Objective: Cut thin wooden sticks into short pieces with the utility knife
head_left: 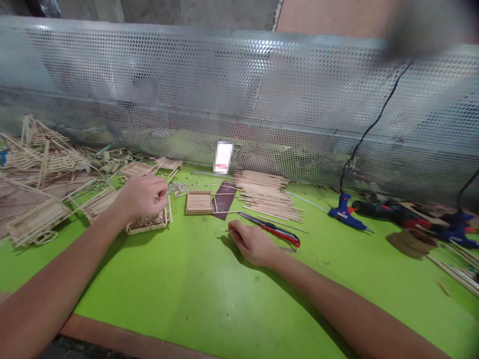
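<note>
My left hand (pixel 144 197) is over a small stick-built tray (pixel 146 230) full of short cut stick pieces (pixel 146 220). Its fingers are curled closed; what they pinch, if anything, is hidden. Just above the table, my right hand (pixel 254 243) pinches a short thin wooden stick piece (pixel 225 230), whose pale end sticks out to the left. Behind that hand lies a red and black utility knife (pixel 279 232) with its blade out. A small square frame of sticks (pixel 199 203) rests between my hands, beside a dark flat piece (pixel 225 195).
A pile of thin sticks (pixel 265 194) lies at the back middle. Stick-built models (pixel 41 154) crowd the left. On the right are a blue glue gun (pixel 348 213) with a cord and a brown ring-shaped piece (pixel 410 243). Perforated metal sheet (pixel 187 89) closes off the back.
</note>
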### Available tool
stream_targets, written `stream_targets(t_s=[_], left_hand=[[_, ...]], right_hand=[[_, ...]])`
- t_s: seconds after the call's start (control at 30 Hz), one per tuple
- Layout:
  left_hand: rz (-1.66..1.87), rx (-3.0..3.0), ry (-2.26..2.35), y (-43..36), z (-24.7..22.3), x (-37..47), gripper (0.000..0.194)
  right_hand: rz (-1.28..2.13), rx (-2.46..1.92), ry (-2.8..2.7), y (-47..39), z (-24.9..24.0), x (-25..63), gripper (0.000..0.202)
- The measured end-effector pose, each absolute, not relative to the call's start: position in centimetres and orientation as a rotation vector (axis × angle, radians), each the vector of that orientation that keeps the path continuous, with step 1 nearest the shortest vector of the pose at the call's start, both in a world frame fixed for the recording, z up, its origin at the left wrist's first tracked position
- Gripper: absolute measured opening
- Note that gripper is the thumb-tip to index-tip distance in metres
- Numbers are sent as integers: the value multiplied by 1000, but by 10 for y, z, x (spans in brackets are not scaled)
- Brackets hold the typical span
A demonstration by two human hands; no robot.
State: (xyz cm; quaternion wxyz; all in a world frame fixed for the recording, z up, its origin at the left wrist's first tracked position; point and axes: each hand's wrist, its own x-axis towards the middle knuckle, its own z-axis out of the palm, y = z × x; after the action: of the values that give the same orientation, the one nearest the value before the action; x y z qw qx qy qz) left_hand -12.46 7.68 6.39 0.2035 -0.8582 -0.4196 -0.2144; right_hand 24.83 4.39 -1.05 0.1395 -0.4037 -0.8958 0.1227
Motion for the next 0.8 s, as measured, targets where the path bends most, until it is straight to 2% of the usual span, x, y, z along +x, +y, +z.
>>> stream_targets(t_s=[0.2, 0.23, 0.33, 0.37, 0.4, 0.5, 0.53, 0.7, 0.8], left_hand=[[-580, -2441, -1209, 76, 57, -119, 13], [-578, -2446, -1208, 76, 57, -118, 13], [-583, -2449, -1220, 76, 56, -116, 12], [-587, -2449, -1233, 76, 56, -115, 13], [-588, -2450, -1246, 76, 56, -114, 14], [-587, -2461, -1261, 76, 57, -112, 16], [-588, -2467, -1256, 76, 56, -111, 16], [-594, -2519, -1227, 76, 52, -106, 17], [-581, -2556, -1233, 76, 48, -103, 17]], right_hand=[[429, -946, -2497, 41, -3, 251, 32], [456, -945, -2487, 39, 0, 251, 40], [502, -979, -2470, 37, 1, 253, 87], [485, -982, -2461, 37, 0, 253, 92], [447, -970, -2443, 38, -3, 253, 87], [307, -875, -2358, 43, -6, 252, 38], [283, -855, -2338, 44, -5, 252, 30], [228, -885, -2175, 40, 15, 252, 37], [340, -1050, -2131, 34, 20, 249, 39]])
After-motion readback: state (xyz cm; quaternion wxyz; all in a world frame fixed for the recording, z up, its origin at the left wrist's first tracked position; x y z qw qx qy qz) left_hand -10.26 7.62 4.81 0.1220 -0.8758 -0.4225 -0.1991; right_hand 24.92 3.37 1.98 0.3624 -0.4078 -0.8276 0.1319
